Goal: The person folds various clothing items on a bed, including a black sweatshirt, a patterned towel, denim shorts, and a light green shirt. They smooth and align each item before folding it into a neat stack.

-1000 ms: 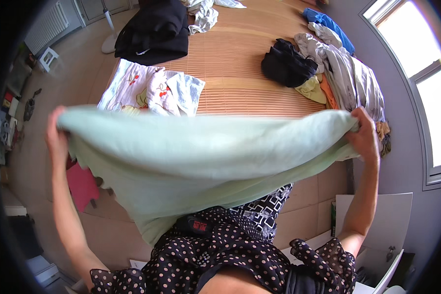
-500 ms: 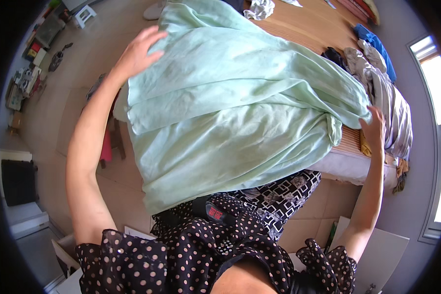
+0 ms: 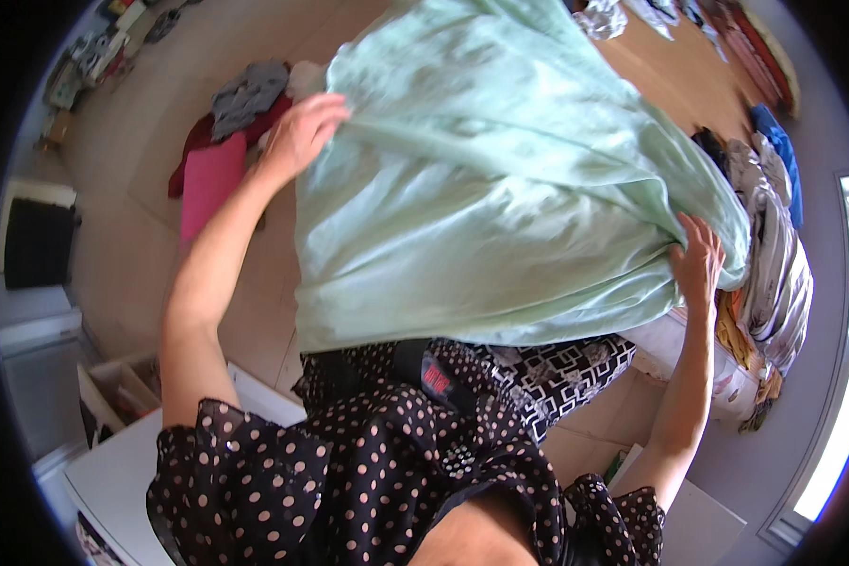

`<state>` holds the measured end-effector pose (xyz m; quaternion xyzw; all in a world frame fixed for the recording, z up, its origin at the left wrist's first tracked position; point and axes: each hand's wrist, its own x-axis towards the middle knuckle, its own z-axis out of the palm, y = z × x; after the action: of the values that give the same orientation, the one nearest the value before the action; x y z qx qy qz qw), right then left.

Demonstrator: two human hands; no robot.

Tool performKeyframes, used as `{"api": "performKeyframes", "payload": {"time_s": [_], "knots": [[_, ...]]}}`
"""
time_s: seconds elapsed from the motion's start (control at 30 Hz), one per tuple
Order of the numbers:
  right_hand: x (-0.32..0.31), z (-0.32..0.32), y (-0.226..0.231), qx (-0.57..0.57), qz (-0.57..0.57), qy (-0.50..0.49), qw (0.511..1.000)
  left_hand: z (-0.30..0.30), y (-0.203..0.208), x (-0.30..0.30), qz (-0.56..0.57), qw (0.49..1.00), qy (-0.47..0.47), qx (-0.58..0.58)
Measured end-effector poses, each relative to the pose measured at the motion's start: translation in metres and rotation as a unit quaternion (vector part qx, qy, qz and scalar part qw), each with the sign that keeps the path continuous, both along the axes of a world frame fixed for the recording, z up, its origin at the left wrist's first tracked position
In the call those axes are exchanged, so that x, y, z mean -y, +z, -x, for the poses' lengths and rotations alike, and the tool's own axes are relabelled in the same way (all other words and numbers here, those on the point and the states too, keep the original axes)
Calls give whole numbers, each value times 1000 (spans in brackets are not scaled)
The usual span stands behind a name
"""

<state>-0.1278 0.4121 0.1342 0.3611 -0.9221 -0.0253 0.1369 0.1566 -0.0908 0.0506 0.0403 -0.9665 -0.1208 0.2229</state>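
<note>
A large pale green bed sheet (image 3: pixel 500 189) spreads in loose folds over the bed, its near edge hanging in front of my lap. My left hand (image 3: pixel 302 137) is at its left edge, fingers closed together on the fabric. On the right side, my right hand (image 3: pixel 699 259) grips the sheet near its right end, where creases run toward the fingers. A fold of the sheet lies beyond that hand. The fingertips of the right hand are partly sunk in the cloth.
Rumpled grey cloth (image 3: pixel 767 250) and a blue garment (image 3: pixel 776 156) lie along the bed's right side by the wall. At left sit a pink cloth (image 3: pixel 211 184) and a grey garment (image 3: pixel 248 97). A white cabinet (image 3: pixel 127 481) stands at lower left.
My left hand has gone from spread fingers to closed on the sheet's edge. My right hand has moved from beside the sheet's right end onto it. The near folds are smoother.
</note>
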Motion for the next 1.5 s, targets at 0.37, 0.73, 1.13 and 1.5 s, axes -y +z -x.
{"api": "performKeyframes", "payload": {"time_s": [0.37,0.73,1.13,1.5], "knots": [[-68,-13,14,66,272,-67,958,-100,117,-4,-498,861,-33,-100],[-96,-144,-66,336,611,-275,662,-209,-42,-125,-748,576,253,211],[-8,-199,-152,621,722,-255,165,-202,-64,-149,-637,682,330,142],[2,-73,-16,572,733,44,365,-26,106,-19,-791,604,3,-93]]}}
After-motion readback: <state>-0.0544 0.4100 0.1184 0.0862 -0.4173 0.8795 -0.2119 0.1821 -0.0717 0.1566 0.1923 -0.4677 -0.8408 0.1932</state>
